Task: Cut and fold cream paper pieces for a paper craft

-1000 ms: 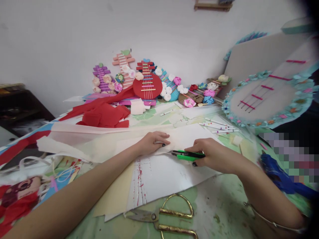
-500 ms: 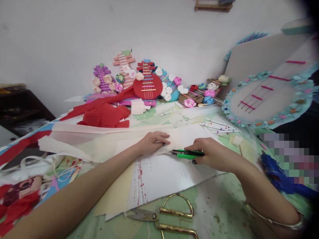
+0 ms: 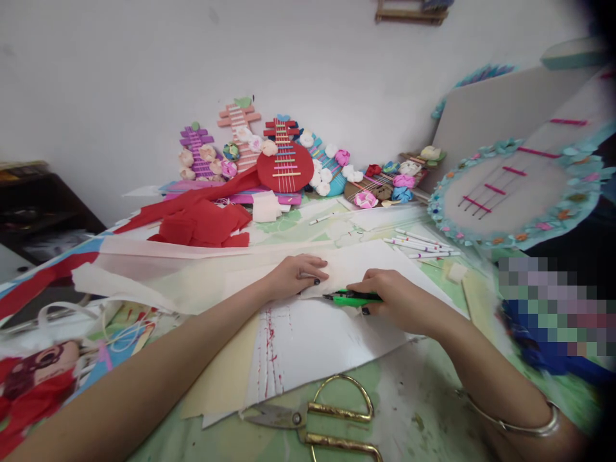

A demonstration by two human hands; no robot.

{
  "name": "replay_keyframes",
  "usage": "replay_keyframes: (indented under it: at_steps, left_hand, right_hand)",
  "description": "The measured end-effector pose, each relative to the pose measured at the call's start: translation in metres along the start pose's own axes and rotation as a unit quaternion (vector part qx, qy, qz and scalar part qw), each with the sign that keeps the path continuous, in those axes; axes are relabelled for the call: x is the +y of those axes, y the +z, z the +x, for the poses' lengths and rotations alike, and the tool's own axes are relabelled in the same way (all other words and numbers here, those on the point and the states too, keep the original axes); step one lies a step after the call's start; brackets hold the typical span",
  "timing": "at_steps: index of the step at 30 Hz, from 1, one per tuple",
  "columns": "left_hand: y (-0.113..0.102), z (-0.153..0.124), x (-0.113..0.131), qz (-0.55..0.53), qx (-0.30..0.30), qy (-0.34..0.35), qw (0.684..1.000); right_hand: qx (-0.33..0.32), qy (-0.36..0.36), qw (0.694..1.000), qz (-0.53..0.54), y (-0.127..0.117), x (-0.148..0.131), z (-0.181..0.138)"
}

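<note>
My right hand (image 3: 392, 296) grips a green and black utility knife (image 3: 353, 297), its tip pointing left at the lower edge of a piece of cream crepe paper (image 3: 337, 277). Pressing on the left part of that paper is my left hand (image 3: 296, 276), fingers stretched and lying flat. Under both lies a white board (image 3: 332, 340) marked with cut lines and red smears. A pale yellow sheet (image 3: 221, 366) sticks out at the board's left side. Gold-handled scissors (image 3: 308, 420) rest on the green table covering below the board.
Red crepe paper (image 3: 202, 221) lies at the far left of the table. White markers (image 3: 421, 244) lie to the right. Several decorated paper lutes, one of them red (image 3: 285, 163), lean by the wall. A large flowered lute (image 3: 505, 192) stands at right, near a blue object (image 3: 529, 340).
My right hand has drawn the utility knife a little to the left along the paper's lower edge. My left hand has stayed in place.
</note>
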State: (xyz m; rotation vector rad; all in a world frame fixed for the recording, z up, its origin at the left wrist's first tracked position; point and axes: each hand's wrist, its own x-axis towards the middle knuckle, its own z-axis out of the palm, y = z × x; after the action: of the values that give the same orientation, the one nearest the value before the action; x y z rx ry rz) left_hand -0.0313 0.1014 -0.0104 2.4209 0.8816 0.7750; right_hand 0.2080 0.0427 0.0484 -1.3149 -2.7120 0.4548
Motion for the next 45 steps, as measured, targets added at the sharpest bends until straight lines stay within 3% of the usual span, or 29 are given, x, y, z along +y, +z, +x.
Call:
replay_keyframes:
  at_steps: [25,31,39,45]
  left_hand:
    - [0.000,-0.001,0.002,-0.011,0.000,-0.008,1.000]
    - [-0.003,0.001,0.003,-0.018,-0.051,0.024,0.998]
    - [-0.012,0.000,0.006,0.054,-0.151,0.052,0.986]
    - [-0.018,-0.004,0.014,0.084,-0.194,0.053,0.976]
  right_hand:
    - [-0.008,0.031,0.999,0.020,-0.007,-0.005,-0.006]
    - [-0.001,0.027,1.000,0.011,-0.005,-0.005,-0.004]
    - [-0.015,0.033,0.999,0.031,-0.005,-0.003,-0.004]
    - [-0.023,0.032,0.999,0.033,-0.006,-0.001,-0.005]
